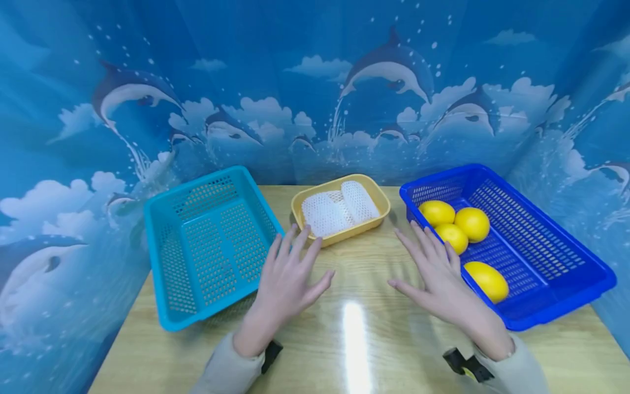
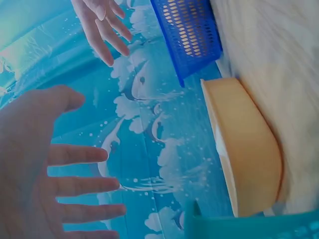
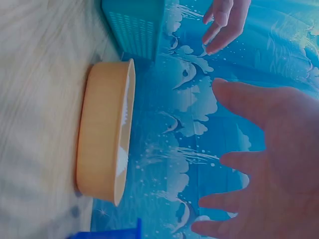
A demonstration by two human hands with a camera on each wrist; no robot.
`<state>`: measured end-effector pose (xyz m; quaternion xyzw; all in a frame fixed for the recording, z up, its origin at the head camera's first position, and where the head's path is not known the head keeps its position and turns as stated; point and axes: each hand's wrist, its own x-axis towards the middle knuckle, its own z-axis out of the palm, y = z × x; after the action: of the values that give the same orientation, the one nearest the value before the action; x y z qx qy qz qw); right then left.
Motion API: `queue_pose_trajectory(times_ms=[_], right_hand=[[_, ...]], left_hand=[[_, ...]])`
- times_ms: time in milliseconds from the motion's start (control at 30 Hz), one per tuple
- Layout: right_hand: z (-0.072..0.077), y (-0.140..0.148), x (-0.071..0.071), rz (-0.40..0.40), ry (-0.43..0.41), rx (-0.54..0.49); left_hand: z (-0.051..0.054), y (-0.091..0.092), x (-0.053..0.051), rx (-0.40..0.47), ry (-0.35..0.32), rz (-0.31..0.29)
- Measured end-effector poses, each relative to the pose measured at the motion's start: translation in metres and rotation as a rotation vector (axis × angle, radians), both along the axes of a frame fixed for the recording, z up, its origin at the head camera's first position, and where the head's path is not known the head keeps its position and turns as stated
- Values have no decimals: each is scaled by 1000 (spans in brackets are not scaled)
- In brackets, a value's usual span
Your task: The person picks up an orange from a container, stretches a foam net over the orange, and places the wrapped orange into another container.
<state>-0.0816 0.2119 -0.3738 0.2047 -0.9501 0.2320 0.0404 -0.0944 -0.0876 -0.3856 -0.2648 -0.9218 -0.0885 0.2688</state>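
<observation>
Over the table (image 1: 320,328), the left hand (image 1: 285,279) and the right hand (image 1: 438,279) are held well apart, fingers spread.
On both hands the fingers are extended and parted, with nothing gripped. Beside the left hand, the teal basket (image 1: 211,251) is set at a slant, its right edge nearest the wrist. Beyond and between the hands, the tan tray (image 1: 354,232) is placed, with white nets (image 1: 325,213) laid in it; its near left corner is overlapped by the left fingertips in the head view. Beside the right hand, four yellow fruits (image 1: 472,224) are contained in the blue basket (image 1: 531,262): three are clustered towards its far left corner, and one is set nearer, along the left wall. Behind everything, a dolphin backdrop (image 1: 315,82) is hung.
</observation>
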Motion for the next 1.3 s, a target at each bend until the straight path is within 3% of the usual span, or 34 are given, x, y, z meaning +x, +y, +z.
queue_pose_trajectory(times_ms=[100, 267, 500, 633, 733, 1067, 1300], right_hand=[[8, 7, -1, 7, 17, -18], [23, 16, -5, 20, 41, -27], [38, 27, -12, 49, 130, -4], [42, 32, -19, 55, 172, 8], [47, 37, -25, 42, 156, 5], [56, 66, -56, -24, 107, -42], [52, 86, -89, -90, 27, -49]], left_hand=[[5, 6, -4, 52, 52, -52], [14, 20, -9, 140, 59, -112], [28, 43, -14, 158, 149, -111], [34, 53, -17, 182, 138, -114], [37, 61, -20, 194, 129, -120], [36, 97, -42, 305, 131, -145], [25, 121, -64, 343, 32, -140]])
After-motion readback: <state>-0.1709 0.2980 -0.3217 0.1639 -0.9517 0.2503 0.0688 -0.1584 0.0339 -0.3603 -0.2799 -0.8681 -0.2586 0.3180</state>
